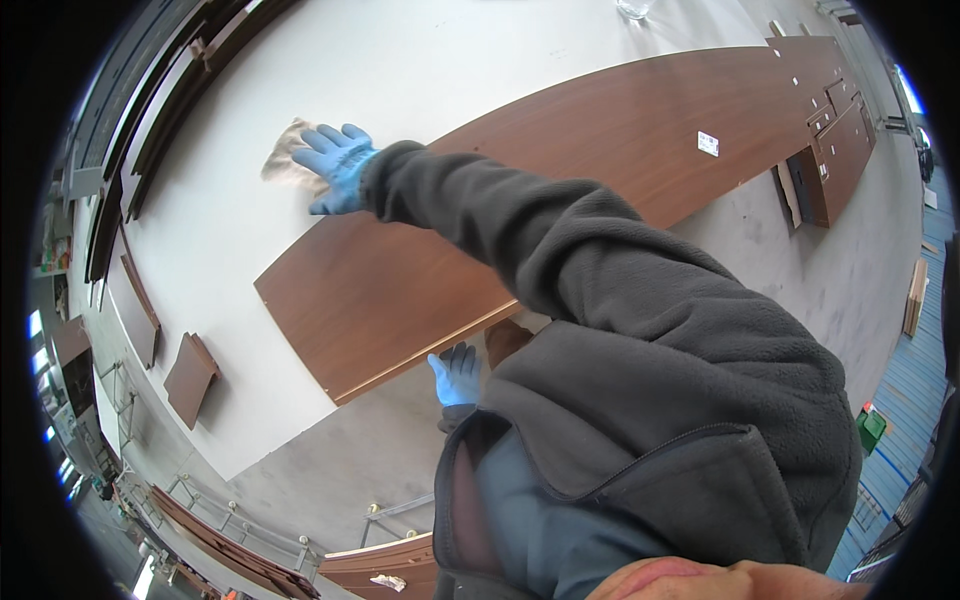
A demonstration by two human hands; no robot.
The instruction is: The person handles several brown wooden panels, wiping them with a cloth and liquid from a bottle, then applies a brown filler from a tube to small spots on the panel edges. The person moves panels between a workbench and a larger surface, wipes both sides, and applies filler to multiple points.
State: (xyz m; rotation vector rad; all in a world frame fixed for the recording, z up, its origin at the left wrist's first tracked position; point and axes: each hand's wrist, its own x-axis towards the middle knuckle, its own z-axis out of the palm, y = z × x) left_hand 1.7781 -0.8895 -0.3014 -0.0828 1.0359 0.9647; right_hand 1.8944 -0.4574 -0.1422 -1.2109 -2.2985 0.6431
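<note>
I wore dark grey fleece jacket [690, 370], zip [664, 453] undone, dull blue shirt [530, 515] beneath; sleeve [560, 235] thickly creased; light-blue gloves [350, 170] covered right hand [340, 165], left hand [458, 377].

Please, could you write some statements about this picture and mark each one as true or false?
1. The right hand is on a beige cloth. True.
2. The left hand is bare. False: the left hand wears a blue glove.
3. A white label is on the long brown panel. True.
4. The sleeve of the outstretched arm is bright red. False: the sleeve is dark grey.
5. The outstretched arm passes above the long brown panel in this view. True.
6. The left hand grips the beige cloth. False: the left hand is well apart from it, below the panel's near edge in the picture.
</note>
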